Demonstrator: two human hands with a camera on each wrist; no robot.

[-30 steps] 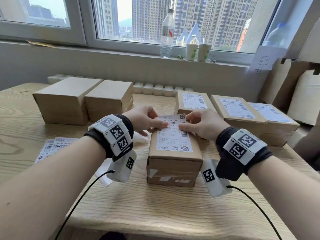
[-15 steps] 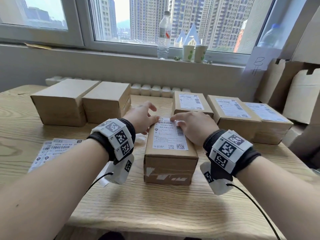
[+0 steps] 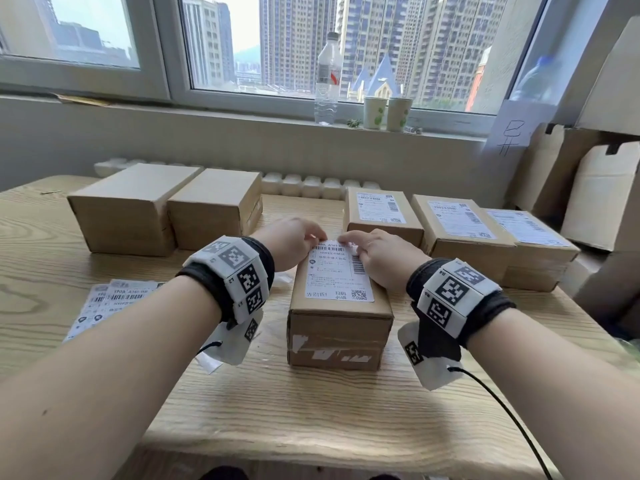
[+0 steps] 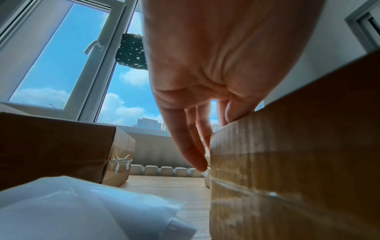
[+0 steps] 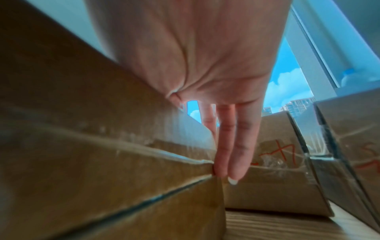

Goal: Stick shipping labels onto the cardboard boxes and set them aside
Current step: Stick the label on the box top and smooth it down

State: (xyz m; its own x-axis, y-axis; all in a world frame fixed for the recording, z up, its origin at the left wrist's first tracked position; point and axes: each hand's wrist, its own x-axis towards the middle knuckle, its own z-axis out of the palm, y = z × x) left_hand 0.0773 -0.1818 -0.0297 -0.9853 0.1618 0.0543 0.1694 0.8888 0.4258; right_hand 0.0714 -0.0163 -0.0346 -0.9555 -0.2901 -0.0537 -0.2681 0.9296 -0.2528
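Observation:
A brown cardboard box stands in the middle of the table, with a white shipping label lying flat on its top. My left hand and right hand press on the label's far edge, fingertips nearly meeting. In the left wrist view the left hand has straight fingers hanging past the far side of the box, thumb on its top edge. In the right wrist view the right hand hangs straight fingers down the far corner of the box.
Two unlabelled boxes stand at the back left. Three labelled boxes sit in a row at the back right. A stack of loose labels lies left, with white backing paper under my left wrist.
Both hands went from pinching the label's far part to pressing it flat, and the fingertips have come together at the label's far edge. The box has stayed in place.

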